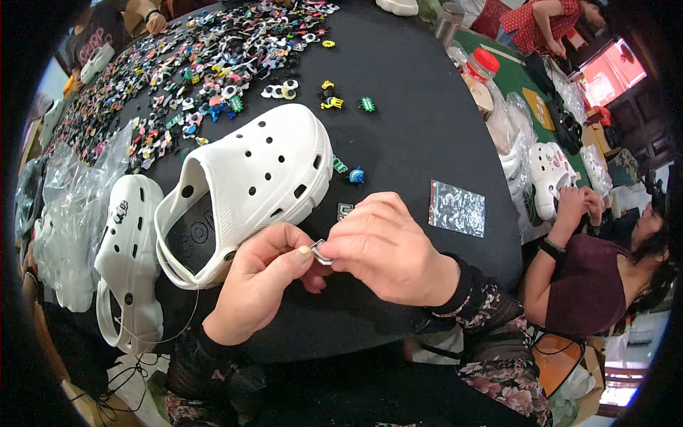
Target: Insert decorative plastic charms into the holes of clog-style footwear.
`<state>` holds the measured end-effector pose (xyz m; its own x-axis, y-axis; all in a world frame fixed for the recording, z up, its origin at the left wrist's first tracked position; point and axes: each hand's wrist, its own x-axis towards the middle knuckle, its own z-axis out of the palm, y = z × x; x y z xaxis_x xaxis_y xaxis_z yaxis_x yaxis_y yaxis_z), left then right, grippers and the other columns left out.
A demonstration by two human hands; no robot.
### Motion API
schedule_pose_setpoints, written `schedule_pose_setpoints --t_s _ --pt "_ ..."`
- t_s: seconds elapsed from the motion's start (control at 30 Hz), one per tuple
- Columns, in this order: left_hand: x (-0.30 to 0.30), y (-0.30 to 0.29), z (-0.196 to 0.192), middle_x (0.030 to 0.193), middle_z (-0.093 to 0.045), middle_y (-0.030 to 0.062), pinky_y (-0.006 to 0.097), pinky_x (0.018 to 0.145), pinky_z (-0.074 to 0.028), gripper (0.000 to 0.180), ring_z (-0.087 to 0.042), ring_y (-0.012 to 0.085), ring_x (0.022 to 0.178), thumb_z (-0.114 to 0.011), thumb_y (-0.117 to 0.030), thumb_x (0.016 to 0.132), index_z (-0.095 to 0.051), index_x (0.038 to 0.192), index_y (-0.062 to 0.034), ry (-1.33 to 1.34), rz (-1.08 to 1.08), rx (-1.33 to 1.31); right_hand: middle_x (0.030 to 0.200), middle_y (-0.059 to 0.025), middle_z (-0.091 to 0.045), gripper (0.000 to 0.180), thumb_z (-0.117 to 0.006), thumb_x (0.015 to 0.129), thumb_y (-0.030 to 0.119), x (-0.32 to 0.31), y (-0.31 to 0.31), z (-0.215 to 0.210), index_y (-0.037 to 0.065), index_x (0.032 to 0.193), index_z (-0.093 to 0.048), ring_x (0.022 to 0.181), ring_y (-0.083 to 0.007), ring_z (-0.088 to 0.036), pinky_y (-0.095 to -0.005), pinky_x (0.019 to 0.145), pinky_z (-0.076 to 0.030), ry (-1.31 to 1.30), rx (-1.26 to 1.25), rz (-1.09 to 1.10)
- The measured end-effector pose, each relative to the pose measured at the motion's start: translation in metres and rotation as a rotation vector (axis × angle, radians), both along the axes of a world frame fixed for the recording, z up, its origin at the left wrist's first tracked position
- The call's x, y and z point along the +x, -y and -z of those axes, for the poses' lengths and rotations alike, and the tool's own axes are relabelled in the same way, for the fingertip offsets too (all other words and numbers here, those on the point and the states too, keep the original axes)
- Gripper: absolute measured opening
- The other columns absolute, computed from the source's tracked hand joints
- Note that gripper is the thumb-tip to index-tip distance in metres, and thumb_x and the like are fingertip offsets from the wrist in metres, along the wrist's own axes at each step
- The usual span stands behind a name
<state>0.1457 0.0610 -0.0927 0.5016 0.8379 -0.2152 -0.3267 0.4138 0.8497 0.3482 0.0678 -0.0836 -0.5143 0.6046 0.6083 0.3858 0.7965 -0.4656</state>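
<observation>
My left hand (250, 285) and my right hand (395, 249) meet over the near part of the black table, both closed in a pinch. Between their fingertips is a small white and dark shoe charm (322, 253), partly covered by the fingers. Just beyond my left hand lies a large white clog (277, 153), with a second white clog (131, 242) to its left. A thin cord runs between the two clogs. Beside the large clog's toe lie a blue charm (356, 175) and a green charm (339, 165). A black-and-white charm (345, 211) shows partly behind my right hand.
A big spread of colourful charms (199, 71) covers the far left. Clear plastic bags (78, 213) lie at the left; a small zip bag (457, 208) is to the right. At right, a co-worker handles a decorated white clog (551, 174) near a red-lidded jar (482, 64).
</observation>
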Motion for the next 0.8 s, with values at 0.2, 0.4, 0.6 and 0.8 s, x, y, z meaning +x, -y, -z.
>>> schedule_pose_setpoints --t_s 0.2,0.4,0.6,0.8 --pt "-0.003 0.002 -0.006 0.085 -0.061 0.0079 0.024 0.067 -0.048 0.015 -0.058 0.0109 0.073 -0.049 -0.015 0.093 -0.054 0.093 -0.0005 -0.07 0.033 0.091 0.093 -0.0042 -0.062 0.014 -0.054 0.09 0.004 0.004 -0.006 0.0 -0.002 0.101 -0.06 0.086 -0.0092 -0.058 -0.0246 0.078 -0.048 -0.447 -0.864 0.004" --pt "-0.003 -0.001 -0.003 0.084 -0.061 0.0071 0.023 0.067 -0.048 0.015 -0.058 0.0101 0.073 -0.049 -0.014 0.092 -0.054 0.093 -0.0003 -0.163 0.065 0.161 0.088 -0.0052 -0.062 0.016 -0.055 0.091 0.01 0.004 -0.015 0.018 -0.002 0.101 -0.06 0.082 -0.011 -0.058 -0.0246 0.075 -0.047 -0.698 -1.13 -0.074" --pt "-0.001 0.001 -0.007 0.083 -0.06 0.0101 0.026 0.065 -0.047 0.014 -0.056 0.0135 0.072 -0.047 -0.011 0.09 -0.053 0.093 0.0008 -0.261 0.02 0.224 0.087 -0.0067 -0.062 0.018 -0.055 0.09 0.011 0.003 -0.033 0.024 -0.002 0.1 -0.059 0.077 -0.011 -0.056 -0.0246 0.07 -0.046 -0.771 -1.135 -0.042" --pt "0.006 0.004 -0.003 0.082 -0.061 0.0065 0.023 0.066 -0.047 0.013 -0.057 0.0097 0.071 -0.052 -0.011 0.091 -0.055 0.091 0.0006 -0.28 0.07 0.331 0.085 -0.0082 -0.063 0.016 -0.057 0.088 0.012 0.008 -0.037 0.024 -0.001 0.098 -0.06 0.068 -0.0121 -0.057 -0.0255 0.064 -0.048 -0.941 -1.144 0.03"
